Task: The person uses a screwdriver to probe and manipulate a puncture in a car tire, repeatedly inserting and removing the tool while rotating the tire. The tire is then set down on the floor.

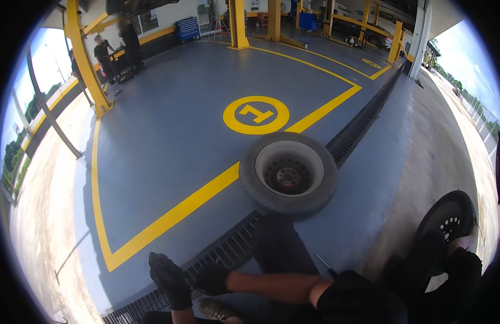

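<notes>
Both my hands wear black gloves and are close together at the lower left, above the drain grate (pixel 228 245). My left hand (pixel 168 278) is raised with its fingers stretched out and nothing visible in them. Beside its wrist is my right hand (pixel 213 279), its forearm reaching across from the right. Its fingers blend into the dark grate, so their grip is unclear. Beyond my dark-clothed knee (pixel 280 243), a tyre on a steel rim (pixel 288 173) lies flat, partly over the grate. A slim metal rod (pixel 325 263) shows beside my knee.
At the lower right, another person's hand (pixel 466 237) touches an upright black wheel (pixel 450 221). Two people stand by a dark cart (pixel 120 62) at the far left. Yellow lift posts (pixel 88 65) and a blue tool cabinet (pixel 186 28) stand farther back.
</notes>
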Available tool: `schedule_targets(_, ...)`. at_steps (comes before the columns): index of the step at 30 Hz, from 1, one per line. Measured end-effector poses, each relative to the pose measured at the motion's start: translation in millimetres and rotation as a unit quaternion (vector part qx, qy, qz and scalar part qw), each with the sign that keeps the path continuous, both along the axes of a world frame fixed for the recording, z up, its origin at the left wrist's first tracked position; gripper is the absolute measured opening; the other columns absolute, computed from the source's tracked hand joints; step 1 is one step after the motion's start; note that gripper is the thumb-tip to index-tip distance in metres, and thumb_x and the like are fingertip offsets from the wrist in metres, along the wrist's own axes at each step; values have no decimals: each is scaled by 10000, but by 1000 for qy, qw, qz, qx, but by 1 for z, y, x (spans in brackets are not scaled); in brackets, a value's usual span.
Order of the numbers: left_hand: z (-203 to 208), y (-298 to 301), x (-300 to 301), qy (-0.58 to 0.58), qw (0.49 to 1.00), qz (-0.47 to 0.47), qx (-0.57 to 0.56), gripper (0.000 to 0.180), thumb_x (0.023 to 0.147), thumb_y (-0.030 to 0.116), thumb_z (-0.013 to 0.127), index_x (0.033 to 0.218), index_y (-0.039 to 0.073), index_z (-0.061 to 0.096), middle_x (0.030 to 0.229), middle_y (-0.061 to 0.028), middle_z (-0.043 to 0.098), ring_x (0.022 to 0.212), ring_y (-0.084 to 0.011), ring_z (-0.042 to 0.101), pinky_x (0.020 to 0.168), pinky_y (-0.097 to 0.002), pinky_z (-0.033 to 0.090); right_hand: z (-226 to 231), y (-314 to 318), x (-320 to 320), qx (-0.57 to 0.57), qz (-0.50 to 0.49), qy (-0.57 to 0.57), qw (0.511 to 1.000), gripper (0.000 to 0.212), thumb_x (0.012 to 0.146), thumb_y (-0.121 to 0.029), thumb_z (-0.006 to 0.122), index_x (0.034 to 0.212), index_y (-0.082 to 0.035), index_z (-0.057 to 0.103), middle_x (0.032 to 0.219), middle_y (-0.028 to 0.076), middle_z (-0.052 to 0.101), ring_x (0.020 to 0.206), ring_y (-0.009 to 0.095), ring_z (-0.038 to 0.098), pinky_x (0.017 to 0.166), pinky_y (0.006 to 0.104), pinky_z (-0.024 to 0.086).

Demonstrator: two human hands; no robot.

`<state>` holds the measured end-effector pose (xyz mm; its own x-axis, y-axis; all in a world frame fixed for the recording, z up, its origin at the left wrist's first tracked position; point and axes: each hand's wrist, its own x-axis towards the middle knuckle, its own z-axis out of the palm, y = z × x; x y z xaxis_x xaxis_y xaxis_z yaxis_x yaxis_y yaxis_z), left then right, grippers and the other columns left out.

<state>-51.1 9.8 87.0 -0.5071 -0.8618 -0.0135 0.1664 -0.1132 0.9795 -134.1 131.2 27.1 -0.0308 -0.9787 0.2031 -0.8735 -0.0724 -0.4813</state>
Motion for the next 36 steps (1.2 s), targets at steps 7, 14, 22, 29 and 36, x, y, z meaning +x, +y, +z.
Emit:
schedule_targets(7, 30, 5, -4, 75, 986, 38, 146, 288, 1075, 420, 504, 972, 155, 552, 698, 72, 429, 524, -23, 393, 446, -203, 316, 8, -16, -3, -120, -5, -1, 993, 130, 900, -176, 609, 911, -69, 681, 845, 141, 695, 763, 335, 701, 692, 469, 550)
schedule_targets(14, 25, -19, 15, 172, 969, -18, 176, 234, 1072, 386, 521, 1026, 160, 562, 764, 65, 501, 543, -28, 423, 465, -218, 356, 35, -34, -1, -178, -74, -72, 979, 96, 894, -177, 644, 888, -81, 647, 797, 109, 668, 722, 294, 696, 612, 436, 541)
schedule_targets(22, 30, -1, 16, 75, 981, -68, 163, 376, 1084, 395, 466, 837, 123, 542, 664, 37, 429, 545, -56, 410, 453, -234, 331, 25, -29, 0, -50, -38, -68, 996, 120, 868, -178, 659, 898, -62, 669, 816, 140, 692, 755, 355, 694, 675, 464, 549)
schedule_targets(29, -24, -2, 22, -87, 984, -116, -107, 229, 1010, 277, 585, 993, 49, 598, 931, -97, 597, 809, -230, 592, 682, -337, 491, -6, -17, 0, 68, 22, -14, 997, 146, 853, -129, 625, 948, -31, 674, 895, 205, 709, 804, 382, 699, 720, 484, 541)
schedule_targets(36, -35, 16, 8, -59, 934, -195, -294, 235, 990, 280, 597, 984, 46, 618, 740, -42, 558, 624, -205, 589, 580, -350, 485, -47, -10, 6, -135, 122, 23, 983, 331, 804, -273, 736, 1025, -28, 714, 1057, 221, 704, 1001, 338, 687, 918, 451, 538)
